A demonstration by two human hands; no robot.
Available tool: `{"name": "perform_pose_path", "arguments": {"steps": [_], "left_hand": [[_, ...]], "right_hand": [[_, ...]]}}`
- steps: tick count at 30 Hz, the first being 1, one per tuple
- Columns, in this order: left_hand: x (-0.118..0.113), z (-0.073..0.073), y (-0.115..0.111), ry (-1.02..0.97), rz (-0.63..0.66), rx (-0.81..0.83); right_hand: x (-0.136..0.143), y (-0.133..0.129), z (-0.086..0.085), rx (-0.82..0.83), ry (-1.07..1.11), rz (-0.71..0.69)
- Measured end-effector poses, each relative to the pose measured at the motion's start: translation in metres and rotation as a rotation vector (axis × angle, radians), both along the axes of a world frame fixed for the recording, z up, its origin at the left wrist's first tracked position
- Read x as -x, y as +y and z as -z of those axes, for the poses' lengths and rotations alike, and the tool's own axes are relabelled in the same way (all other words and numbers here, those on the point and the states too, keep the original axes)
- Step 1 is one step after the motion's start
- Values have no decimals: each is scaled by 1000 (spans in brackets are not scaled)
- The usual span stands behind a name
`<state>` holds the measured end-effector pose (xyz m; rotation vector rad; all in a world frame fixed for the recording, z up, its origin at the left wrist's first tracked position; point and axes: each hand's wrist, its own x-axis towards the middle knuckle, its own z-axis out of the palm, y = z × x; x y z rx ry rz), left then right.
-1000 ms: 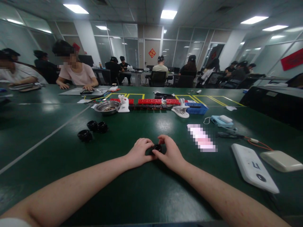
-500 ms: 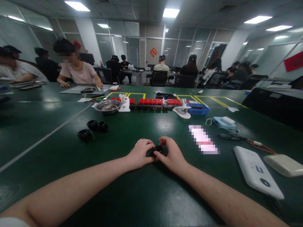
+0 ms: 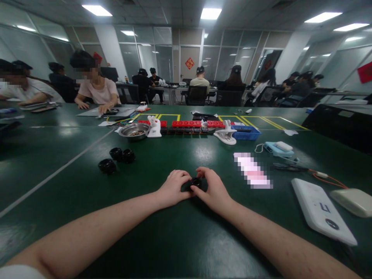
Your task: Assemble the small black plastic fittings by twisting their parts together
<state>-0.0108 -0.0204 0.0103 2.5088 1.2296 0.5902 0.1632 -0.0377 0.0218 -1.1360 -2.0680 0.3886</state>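
Between my two hands, on or just over the green table, is a small black round piece (image 3: 196, 181) with a hollow in its top. My left hand (image 3: 173, 188) is curled against its left side, thumb and forefinger touching it. From the right, my right hand (image 3: 212, 189) curves around it, with the thumb across the near side. Fingers on the far side are partly hidden. Off to the left stand three similar glossy black round pieces, the closest one (image 3: 107, 166) a little apart from the other two (image 3: 122, 154).
A metal bowl (image 3: 134, 132) with small bits, white clamps (image 3: 226, 133), a red strip (image 3: 186, 123) and a blue tray (image 3: 246, 133) line the far side. To the right lie a blurred-out phone (image 3: 252, 170) and a white power bank (image 3: 322, 211). A co-worker (image 3: 95, 89) sits across the table.
My view has turned slightly left, so the table items sit a little further right. Both hands keep the same grip on the black piece. The co-worker's hand across the table has moved left.
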Motion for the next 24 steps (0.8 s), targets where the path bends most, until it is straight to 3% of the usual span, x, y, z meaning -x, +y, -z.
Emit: {"name": "perform_pose_path", "arguments": {"steps": [5, 12, 18, 24], "left_hand": [[1, -1, 0, -4, 13, -2], [1, -3, -2, -1, 6, 8], [1, -2, -1, -5, 7, -7], [1, 0, 0, -14, 8, 3]], "right_hand": [[0, -4, -3, -17, 5, -132], [2, 1, 1, -43, 52, 47], [-1, -1, -1, -12, 64, -143], [0, 1, -1, -38, 77, 25]]}}
